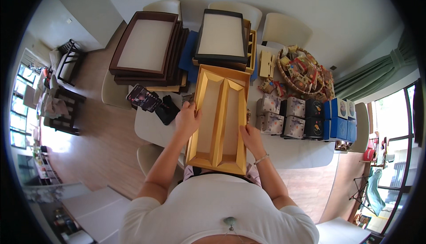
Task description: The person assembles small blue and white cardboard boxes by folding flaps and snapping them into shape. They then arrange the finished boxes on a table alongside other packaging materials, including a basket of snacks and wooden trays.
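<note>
A gold gift-box tray (216,126) with a long divider and two pale-bottomed compartments is held lengthwise in front of my body, over the near edge of the table. My left hand (188,119) grips its left side, fingers closed on the rim. Lower down on the opposite side, my right hand (252,138) pinches the right wall. Both compartments show nothing inside. Just left of my left hand, a black case or pouch (167,111) lies beside a phone with a lit screen (143,97).
Dark brown framed trays (146,44) are stacked at the far left. A black-rimmed lid (222,35) tops gold boxes at the back. Rightward stand a wicker basket (280,66) of wrapped snacks, several white boxes (270,104) and blue boxes (339,128). Chairs surround the white table (301,153).
</note>
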`<state>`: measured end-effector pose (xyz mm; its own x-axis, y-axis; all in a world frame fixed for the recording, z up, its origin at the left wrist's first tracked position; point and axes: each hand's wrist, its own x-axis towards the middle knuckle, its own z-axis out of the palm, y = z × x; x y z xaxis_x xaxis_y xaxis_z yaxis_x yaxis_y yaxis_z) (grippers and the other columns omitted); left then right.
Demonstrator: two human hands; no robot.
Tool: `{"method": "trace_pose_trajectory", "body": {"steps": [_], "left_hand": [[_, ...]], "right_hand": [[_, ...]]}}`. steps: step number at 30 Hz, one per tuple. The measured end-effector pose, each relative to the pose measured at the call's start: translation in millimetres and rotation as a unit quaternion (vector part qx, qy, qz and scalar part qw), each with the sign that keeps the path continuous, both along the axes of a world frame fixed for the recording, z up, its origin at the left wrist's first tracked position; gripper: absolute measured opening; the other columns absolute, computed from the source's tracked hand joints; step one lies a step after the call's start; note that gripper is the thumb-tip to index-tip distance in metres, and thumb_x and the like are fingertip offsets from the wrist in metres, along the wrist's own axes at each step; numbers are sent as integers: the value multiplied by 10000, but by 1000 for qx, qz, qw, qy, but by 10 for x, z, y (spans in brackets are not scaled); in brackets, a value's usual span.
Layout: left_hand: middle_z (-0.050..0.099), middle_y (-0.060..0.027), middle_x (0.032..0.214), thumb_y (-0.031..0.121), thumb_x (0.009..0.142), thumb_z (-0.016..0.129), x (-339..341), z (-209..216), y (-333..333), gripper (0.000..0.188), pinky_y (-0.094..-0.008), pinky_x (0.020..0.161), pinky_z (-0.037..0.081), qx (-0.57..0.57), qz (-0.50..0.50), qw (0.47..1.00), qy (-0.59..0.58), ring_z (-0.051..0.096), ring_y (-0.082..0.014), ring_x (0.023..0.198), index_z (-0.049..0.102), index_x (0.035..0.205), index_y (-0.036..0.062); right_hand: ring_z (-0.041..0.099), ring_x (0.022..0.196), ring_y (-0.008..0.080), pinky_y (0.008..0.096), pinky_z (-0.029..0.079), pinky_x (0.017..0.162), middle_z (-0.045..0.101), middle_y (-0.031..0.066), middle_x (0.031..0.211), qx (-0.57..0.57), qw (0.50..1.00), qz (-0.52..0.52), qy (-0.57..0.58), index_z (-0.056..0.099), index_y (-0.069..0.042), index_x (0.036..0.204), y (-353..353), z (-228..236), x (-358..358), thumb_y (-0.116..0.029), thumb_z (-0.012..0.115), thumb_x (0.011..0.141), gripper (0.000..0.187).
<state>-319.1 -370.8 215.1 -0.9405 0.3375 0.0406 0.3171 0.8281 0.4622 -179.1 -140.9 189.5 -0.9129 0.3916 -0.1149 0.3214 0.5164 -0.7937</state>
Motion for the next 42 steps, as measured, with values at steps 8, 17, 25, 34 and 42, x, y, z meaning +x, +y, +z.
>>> {"method": "trace_pose_trajectory", "body": {"steps": [8, 17, 25, 34, 42], "left_hand": [[656, -161, 970, 267, 916, 547, -101, -25, 134, 479, -447, 627, 557, -134, 13, 991, 9, 684, -318, 776, 542, 1320, 10], [621, -139, 1071, 188, 879, 595, -195, -91, 208, 560, -417, 649, 561, -190, 20, 981, 19, 649, -307, 904, 487, 1412, 54], [484, -154, 1244, 209, 864, 660, -224, -374, 85, 643, -433, 832, 539, -66, 25, 996, 63, 525, -326, 1149, 421, 1447, 82], [346, -133, 1500, 284, 707, 836, 226, 186, -543, 832, -451, 1048, 428, 34, -182, 983, 16, 426, -336, 1338, 463, 1443, 173], [323, -130, 1521, 273, 595, 909, 904, 279, -859, 1045, -444, 963, 506, 56, -164, 971, -165, 534, -327, 1240, 379, 1488, 160]], "right_hand": [[613, 639, 425, 494, 458, 570, 604, 239, 654, 94, 995, -6, 5, 609, 33, 735, 3, -13, -84, -282, 599, 901, 357], [636, 643, 415, 500, 498, 583, 644, 186, 684, 160, 986, -39, -26, 556, -28, 811, -63, -26, -180, -297, 623, 896, 290], [647, 646, 408, 509, 503, 566, 640, 172, 670, 215, 975, -42, -21, 489, -63, 896, -118, -129, -278, -285, 617, 909, 257], [678, 742, 337, 419, 559, 617, 578, 165, 1217, 176, 973, 146, 36, 555, -91, 1208, 83, 214, 181, -351, 702, 851, 466], [663, 745, 199, 330, 566, 666, 489, 116, 1397, 163, 925, 340, 53, 720, -115, 1006, -44, 332, 672, -370, 825, 718, 399]]}}
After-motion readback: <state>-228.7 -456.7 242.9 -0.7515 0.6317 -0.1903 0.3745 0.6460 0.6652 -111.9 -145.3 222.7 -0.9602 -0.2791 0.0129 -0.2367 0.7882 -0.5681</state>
